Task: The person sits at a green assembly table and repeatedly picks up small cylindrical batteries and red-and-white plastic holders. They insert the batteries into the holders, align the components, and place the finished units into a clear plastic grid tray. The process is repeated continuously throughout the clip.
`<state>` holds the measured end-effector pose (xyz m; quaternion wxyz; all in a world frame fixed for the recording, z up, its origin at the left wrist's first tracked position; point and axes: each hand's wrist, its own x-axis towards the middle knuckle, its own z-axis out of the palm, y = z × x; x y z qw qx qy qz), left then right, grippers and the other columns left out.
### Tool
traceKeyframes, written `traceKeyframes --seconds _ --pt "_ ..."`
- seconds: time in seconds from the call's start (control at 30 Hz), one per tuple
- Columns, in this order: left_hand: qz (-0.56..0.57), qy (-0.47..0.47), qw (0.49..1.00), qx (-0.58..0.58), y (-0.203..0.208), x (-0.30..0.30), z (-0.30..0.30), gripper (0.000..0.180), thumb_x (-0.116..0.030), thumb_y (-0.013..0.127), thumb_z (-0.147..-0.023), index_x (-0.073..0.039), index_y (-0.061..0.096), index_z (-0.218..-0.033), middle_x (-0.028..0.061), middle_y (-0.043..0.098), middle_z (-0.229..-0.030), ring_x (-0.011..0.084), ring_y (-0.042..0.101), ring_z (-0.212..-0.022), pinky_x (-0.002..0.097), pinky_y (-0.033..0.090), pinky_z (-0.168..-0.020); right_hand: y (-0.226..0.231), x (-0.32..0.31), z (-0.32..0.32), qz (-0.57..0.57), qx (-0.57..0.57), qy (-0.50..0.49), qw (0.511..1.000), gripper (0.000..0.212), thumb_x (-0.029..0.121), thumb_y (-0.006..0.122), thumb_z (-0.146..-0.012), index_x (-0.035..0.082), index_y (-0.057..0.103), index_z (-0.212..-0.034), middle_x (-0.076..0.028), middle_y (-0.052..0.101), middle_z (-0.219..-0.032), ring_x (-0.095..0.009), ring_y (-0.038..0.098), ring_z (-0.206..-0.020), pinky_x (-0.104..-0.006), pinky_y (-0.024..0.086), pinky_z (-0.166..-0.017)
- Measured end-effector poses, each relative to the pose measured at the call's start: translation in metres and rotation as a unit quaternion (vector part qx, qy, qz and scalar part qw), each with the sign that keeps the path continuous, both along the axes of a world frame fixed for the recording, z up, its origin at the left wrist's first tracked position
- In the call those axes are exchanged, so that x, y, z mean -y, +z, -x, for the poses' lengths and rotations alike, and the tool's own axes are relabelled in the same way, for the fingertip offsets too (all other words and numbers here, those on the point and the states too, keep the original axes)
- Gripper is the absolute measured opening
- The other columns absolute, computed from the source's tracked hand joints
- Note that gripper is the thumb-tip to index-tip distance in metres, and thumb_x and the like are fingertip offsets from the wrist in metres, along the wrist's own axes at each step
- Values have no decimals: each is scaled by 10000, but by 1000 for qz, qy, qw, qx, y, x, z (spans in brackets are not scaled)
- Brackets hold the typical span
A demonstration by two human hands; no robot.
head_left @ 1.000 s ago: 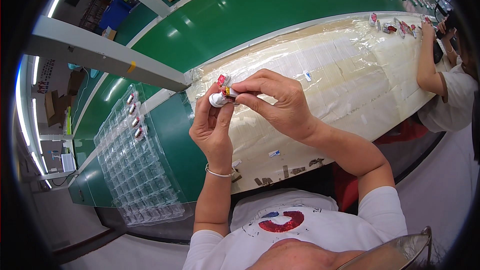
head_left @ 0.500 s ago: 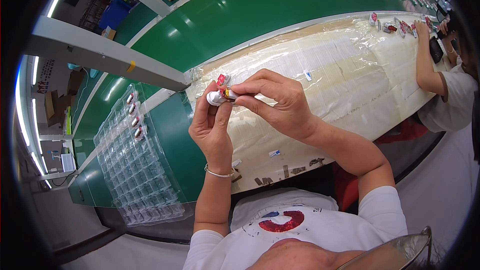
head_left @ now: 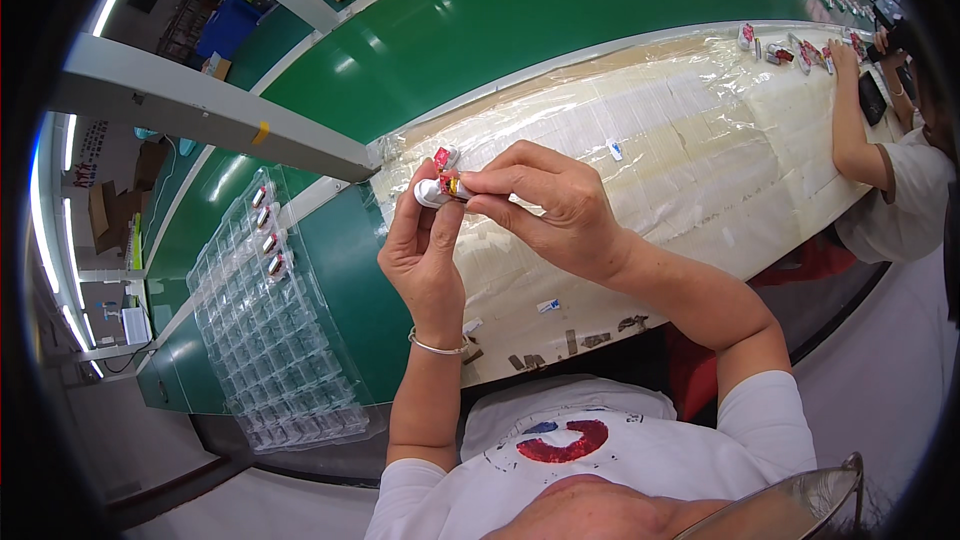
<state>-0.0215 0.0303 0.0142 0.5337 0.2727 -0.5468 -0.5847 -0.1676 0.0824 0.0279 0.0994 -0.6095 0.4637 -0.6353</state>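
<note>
Pinching the small white part [head_left: 432, 192] in my left hand [head_left: 428, 258], I should steady it while my right hand [head_left: 548, 202] fingertips grip what looks like its red-yellow end.

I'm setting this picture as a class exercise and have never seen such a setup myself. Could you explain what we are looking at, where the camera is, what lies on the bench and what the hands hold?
No machine works here: a person uses two bare hands. The camera sits on their head and looks down through a wide lens, so straight edges curve. The left hand and the right hand together pinch a small white part with a red and yellow end. Below lies a workbench covered in pale plastic sheeting, beside a green conveyor belt. To the left lies a clear compartment tray, a few pockets filled. At the far right another person's arm rests on the bench.
</note>
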Motion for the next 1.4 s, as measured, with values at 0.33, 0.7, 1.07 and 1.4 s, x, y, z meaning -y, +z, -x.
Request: traceKeyframes --seconds 0.33,0.7,1.07,1.4 --pt "-18 -15 1000 0 0 -1 1 384 21 596 -935 68 545 -1312 151 617 -1277 186 644 -1090 303 566 -904 -3 2 -2 10 -6 -16 1000 147 33 739 -810 5 708 -951 -87 666 -881 -208 673 -764 -287 557 -640" --pt "-12 -7 1000 10 3 -3 2 389 4 613 -935 63 548 -1313 143 625 -1265 180 643 -1083 299 564 -898 3 -1 2 -14 2 -4 1000 232 -1 743 -814 20 729 -1045 -95 685 -902 -166 682 -777 -246 553 -646" --pt "18 7 1000 23 1 -5 2 378 16 602 -937 56 552 -1310 159 571 -1355 196 627 -1131 323 554 -941 0 2 -1 21 -6 -24 999 162 24 745 -801 13 718 -960 -84 667 -880 -204 672 -764 -277 557 -638" --pt "-67 -59 995 -45 3 -9 6 402 -78 518 -998 82 473 -1364 165 557 -1349 203 600 -1180 317 535 -961 -2 3 0 8 -53 -50 997 168 87 758 -784 56 725 -945 -50 661 -870 -209 610 -812 -312 527 -654"
